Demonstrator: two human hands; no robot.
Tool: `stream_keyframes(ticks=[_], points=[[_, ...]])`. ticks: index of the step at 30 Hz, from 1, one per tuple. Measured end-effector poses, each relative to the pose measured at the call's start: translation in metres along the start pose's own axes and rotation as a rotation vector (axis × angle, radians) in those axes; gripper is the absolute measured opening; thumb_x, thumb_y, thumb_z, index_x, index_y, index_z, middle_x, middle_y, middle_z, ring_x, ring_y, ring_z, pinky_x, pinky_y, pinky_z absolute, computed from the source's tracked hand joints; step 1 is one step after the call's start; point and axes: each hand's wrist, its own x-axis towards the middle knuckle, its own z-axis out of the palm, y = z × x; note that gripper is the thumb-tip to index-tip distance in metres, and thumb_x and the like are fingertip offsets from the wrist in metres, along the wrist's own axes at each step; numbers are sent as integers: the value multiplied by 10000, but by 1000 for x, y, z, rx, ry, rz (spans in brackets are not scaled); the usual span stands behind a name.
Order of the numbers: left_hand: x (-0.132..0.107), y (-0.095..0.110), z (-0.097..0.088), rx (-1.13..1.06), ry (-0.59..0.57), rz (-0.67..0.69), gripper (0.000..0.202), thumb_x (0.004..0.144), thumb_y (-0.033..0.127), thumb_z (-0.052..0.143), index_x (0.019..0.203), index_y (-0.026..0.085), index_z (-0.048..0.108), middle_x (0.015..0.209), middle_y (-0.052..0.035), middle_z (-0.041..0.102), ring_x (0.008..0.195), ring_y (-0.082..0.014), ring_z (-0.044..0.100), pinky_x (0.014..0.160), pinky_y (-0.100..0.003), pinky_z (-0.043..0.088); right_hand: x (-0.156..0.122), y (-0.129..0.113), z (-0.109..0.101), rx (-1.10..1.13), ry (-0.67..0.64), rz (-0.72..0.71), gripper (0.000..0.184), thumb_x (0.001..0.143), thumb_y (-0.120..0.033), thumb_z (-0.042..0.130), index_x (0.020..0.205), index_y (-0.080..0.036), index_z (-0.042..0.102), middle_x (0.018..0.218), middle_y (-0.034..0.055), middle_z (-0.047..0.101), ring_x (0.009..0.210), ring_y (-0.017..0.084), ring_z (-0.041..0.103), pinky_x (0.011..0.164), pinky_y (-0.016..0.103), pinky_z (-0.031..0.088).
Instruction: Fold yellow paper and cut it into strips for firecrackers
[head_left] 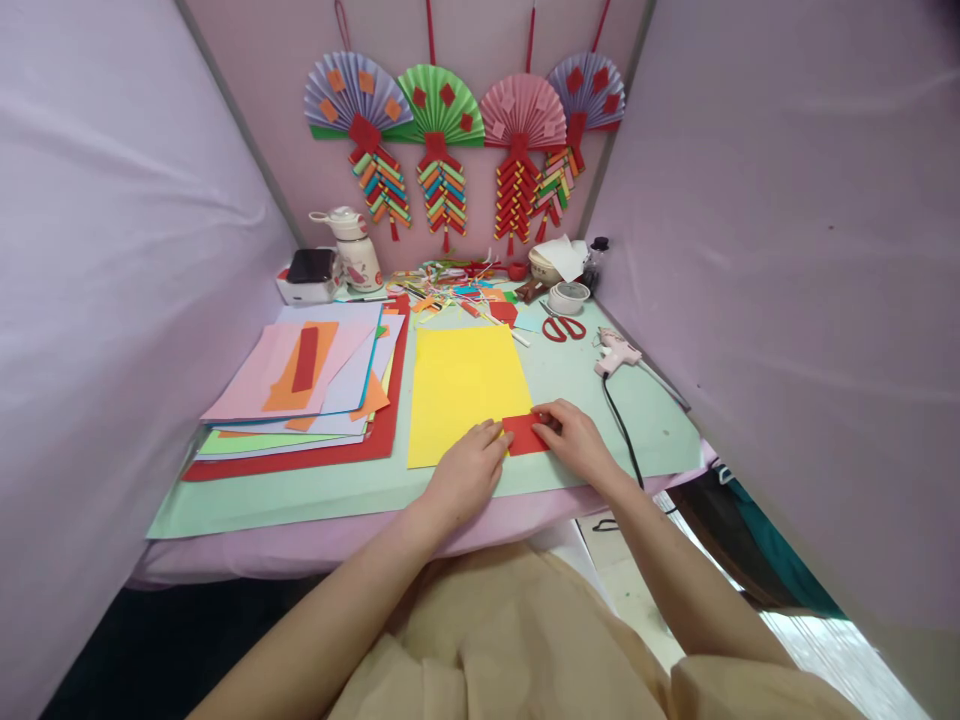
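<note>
You look to be squaring the red paper (523,436), approx. 5 o'clock on the yellow sheet (469,392), lapping its edge; next move prob. calls for light, even pressure. Your L hand (466,470): loosely open, fingertips resting at its 9 o'clock side. R hand (574,436): thumb + index close at 3 o'clock; can't tell if pinched.
</note>
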Motion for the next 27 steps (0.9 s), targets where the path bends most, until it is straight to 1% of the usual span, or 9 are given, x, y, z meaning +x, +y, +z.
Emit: stream_keyframes(ticks=[7,11,16,19,22,27], points=[[-5,1,-2,-46,49,-23,320,945,235,412,1179,152,613,1299,-114,570,1202,-223,531,1010,-387,458,0,-3,4,-32,45,35,163,818,-242,548,941,-214,652,848,40,642,823,191,585,759,315,446],[-4,3,-2,-47,42,-22,324,947,248,414,1173,141,620,1295,-119,575,1201,-226,532,1018,-389,452,0,-3,5,-43,50,31,153,819,-237,552,932,-213,652,843,34,642,822,186,586,756,305,443],[-4,2,-1,-58,36,-25,326,950,246,409,1173,140,622,1307,-108,573,1231,-225,510,1050,-401,421,-1,-5,5,-53,68,53,209,815,-256,550,999,-217,640,852,35,628,805,184,586,735,300,445],[-4,1,0,-60,37,-10,328,952,242,399,1172,150,625,1289,-87,592,1242,-219,501,1053,-402,418,-2,-6,5,-60,78,61,209,812,-272,552,994,-219,643,857,36,618,791,180,585,723,298,448],[-4,1,-1,-46,32,-4,332,951,235,394,1170,146,627,1281,-83,600,1238,-222,505,1044,-404,425,-2,-4,4,-4,81,83,191,819,-284,546,970,-226,649,871,35,627,775,176,590,728,304,456],[-4,2,-1,-19,25,-6,330,946,233,405,1171,137,626,1286,-85,596,1232,-239,511,1036,-406,431,-3,3,-5,179,117,113,206,855,-292,503,984,-222,647,956,46,654,809,174,600,753,306,469]])
